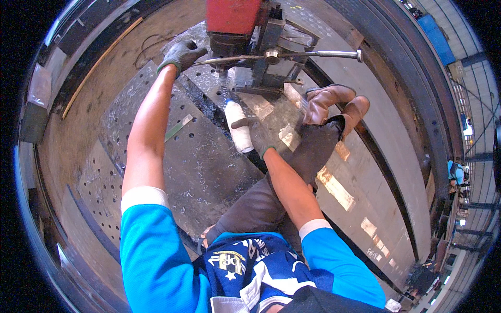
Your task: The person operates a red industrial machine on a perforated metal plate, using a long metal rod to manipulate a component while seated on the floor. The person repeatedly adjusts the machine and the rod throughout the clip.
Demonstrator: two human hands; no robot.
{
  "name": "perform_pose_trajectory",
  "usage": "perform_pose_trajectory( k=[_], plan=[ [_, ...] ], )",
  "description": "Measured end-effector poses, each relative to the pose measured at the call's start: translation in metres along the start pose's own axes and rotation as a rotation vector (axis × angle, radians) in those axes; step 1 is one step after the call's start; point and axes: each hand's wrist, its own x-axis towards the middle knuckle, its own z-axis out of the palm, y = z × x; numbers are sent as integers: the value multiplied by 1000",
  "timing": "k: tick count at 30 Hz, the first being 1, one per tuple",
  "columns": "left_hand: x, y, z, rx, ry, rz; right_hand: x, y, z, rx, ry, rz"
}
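My left hand [181, 55], in a dark grey glove, is closed at the left end of a drill's feed lever [229, 59]. The lever crosses the front of a drill press [234, 21] with a red motor housing and a dark metal body. In my gloved right hand [260, 135] is a white squeeze bottle [238, 125], tilted, its blue top toward the drill bit [223, 78]. The bit points down at a dark steel plate [193, 172] with several drilled holes and scattered metal shavings. My right palm is hidden behind the bottle and fingers.
A flat strip [178, 128] lies on the plate left of the bottle. My crossed legs, in dark trousers and brown boots [326, 104], rest on the steel at the right. The lever's right arm [334, 53] sticks out above the boots. Long steel beams [386, 41] curve around the edges.
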Motion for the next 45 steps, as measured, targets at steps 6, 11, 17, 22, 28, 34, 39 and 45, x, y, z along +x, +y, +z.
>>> perform_pose_trajectory(
  k=[6, 11, 17, 22, 28, 34, 39, 45],
  plan=[
    [0, -2, 3, -77, 10, 20, -38, -70, -29, 309, -152, 95],
    [1, 0, -1, -53, -53, 0, -60, -114, -49, 188, -161, 104],
    [3, -5, 3, -145, -58, -27, -44, -84, -22, -231, 46, -38],
    [8, -14, 12, -178, -64, -3, -30, -74, -25, -451, -128, 34],
    [13, -15, 9, -227, -31, 180, -44, -105, -28, -236, -31, 82],
    [1, 0, 6, -379, -99, -47, -41, -116, -14, -411, -53, 52],
    [-6, 5, 3, -239, -74, -49, -44, -94, -27, -358, -23, 96],
    [-4, 8, -2, -138, -147, -80, -40, -96, -25, -98, -190, 75]
  ],
)
